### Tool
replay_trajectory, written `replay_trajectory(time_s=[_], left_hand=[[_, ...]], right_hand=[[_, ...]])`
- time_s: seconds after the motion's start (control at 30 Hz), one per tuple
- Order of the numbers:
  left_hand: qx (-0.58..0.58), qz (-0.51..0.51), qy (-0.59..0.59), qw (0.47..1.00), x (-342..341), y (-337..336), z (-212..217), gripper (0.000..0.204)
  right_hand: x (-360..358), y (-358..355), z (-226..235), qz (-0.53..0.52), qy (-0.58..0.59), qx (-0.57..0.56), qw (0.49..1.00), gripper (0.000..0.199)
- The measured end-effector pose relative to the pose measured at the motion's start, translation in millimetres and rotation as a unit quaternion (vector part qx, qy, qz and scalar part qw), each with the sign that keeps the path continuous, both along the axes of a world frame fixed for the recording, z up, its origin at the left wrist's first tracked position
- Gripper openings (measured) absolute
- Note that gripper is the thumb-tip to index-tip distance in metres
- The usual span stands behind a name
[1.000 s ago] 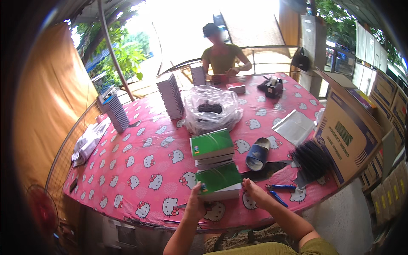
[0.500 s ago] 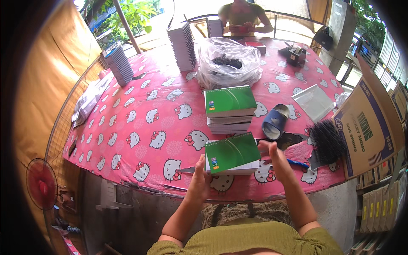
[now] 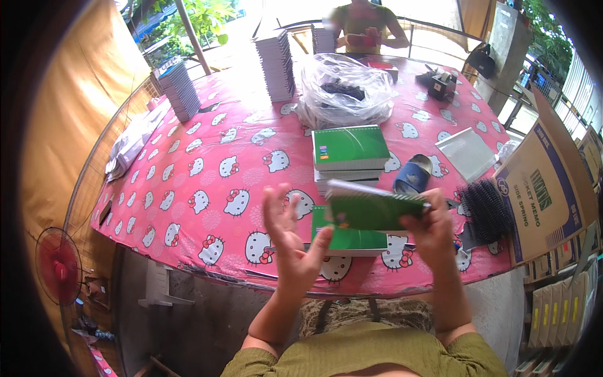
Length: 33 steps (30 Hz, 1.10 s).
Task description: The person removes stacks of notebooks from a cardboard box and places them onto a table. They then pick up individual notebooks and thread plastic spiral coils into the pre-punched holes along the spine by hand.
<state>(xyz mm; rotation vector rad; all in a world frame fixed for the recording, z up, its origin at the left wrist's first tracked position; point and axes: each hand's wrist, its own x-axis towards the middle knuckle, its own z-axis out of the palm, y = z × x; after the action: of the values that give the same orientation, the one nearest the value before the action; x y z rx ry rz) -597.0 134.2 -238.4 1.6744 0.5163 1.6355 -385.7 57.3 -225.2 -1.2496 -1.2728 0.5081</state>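
A green-covered pad of punched sheets (image 3: 374, 212) is tilted up in the air, its right end gripped by my right hand (image 3: 434, 231). Fingers spread and palm turned inward, my left hand (image 3: 290, 248) is open beside the pad's left end, seemingly holding nothing. Below the raised pad lies a green-topped stack (image 3: 358, 242) on the table, partly covered by it. Just beyond stands a taller green-topped stack (image 3: 350, 146) with white page edges.
A blue slipper (image 3: 412, 176), black spiral coils (image 3: 485, 210) and a cardboard box (image 3: 543, 182) are on the right. Farther back are a clear plastic bag (image 3: 345, 103) of dark coils and tall notebook stacks (image 3: 274, 66). Across the pink table (image 3: 213, 169) another person (image 3: 367, 28) works.
My right hand has lifted a green pad off the near stack and tilted it. My left hand has come away from the stack's side and spread its fingers.
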Motion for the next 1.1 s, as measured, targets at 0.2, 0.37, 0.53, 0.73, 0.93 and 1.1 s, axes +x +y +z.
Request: replay_trajectory(time_s=[0.2, 0.37, 0.53, 0.73, 0.93, 1.1], left_hand=[[-0.037, -0.009, 0.272, 0.962, 10, -8, 2, 0.077], [0.112, 0.226, 0.453, 0.855, 31, -31, 37, 0.068], [0.159, 0.115, 0.294, 0.935, 49, -5, 28, 0.015], [0.133, 0.102, 0.32, 0.933, 55, -7, 33, 0.015], [0.091, 0.109, 0.335, 0.931, 55, -7, 32, 0.017], [0.122, 0.105, 0.311, 0.937, 55, -2, 28, 0.017]], right_hand=[[-22, 4, -21, 0.108, 0.109, -0.067, 0.986, 0.032], [-22, 10, -35, 0.051, 0.007, -0.024, 0.998, 0.035], [35, 8, -19, 0.037, -0.238, 0.076, 0.968, 0.036], [195, 2, -81, -0.385, -0.341, -0.367, 0.775, 0.029], [196, 0, -87, -0.327, -0.394, -0.318, 0.798, 0.011], [117, -1, -30, -0.149, -0.212, -0.048, 0.965, 0.027]])
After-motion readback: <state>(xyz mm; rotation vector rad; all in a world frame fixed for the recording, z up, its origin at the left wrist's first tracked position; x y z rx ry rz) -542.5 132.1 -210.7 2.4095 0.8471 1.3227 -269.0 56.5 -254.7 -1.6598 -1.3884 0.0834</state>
